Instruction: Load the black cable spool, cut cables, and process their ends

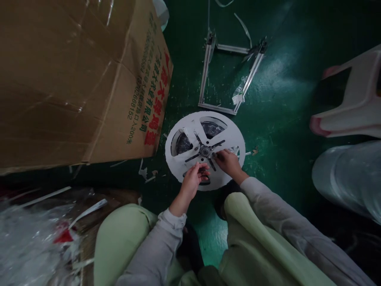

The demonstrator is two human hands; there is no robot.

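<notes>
A large white reel [175,169] lies flat on the floor in front of me, with wide cutouts and a dark slotted hub [205,151] at its middle. My right hand [229,163] is over the reel's right side, its fingertips pinched beside the hub around something small and dark that I cannot make out. Over the near side is my left hand [193,178], palm partly turned up. Its fingers are loosely bent and apart, and nothing shows clearly in them. Below it, part of the near cutout is hidden.
Just beyond the reel lies a metal frame [205,75] with a clear plastic scrap on it. A large cardboard box [89,79] stands at left, above plastic wrapping [26,242]. At right are a white and pink stool [357,107] and a wrapped roll [345,174].
</notes>
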